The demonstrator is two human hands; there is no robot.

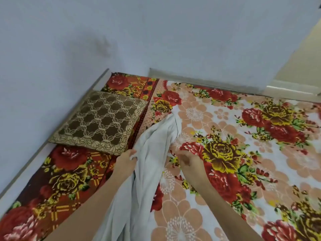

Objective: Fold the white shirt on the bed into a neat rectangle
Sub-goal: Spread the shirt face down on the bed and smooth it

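Gripped in the left hand (127,158) is the near-left edge of the white shirt (152,153), a bunch of cloth pinched between curled fingers and thumb. And the right hand (188,160) is held just beside the shirt's right edge, low over the bed (251,171), fingers curled downward. No cloth can be seen in it, and whether anything is pinched there cannot be told.

The shirt is seen lying in a long, rumpled strip. It runs from beside the brown pillow (102,120) down between the two forearms and out of the bottom of the view. It lies along the seam where the dark red blanket (60,180) meets the pale flowered sheet. No sleeve, collar or hem can be made out clearly, and no flat panel is laid out yet.

So the opening step is judged to be in hand: the shirt is being gathered for spreading, and no fold has been made. For the next move, a second hold is called for on the right-hand edge. The cloth would then need to be lifted, shaken open and laid flat on the sheet, clear of the pillow. Creases should be smoothed out before any side is turned in.
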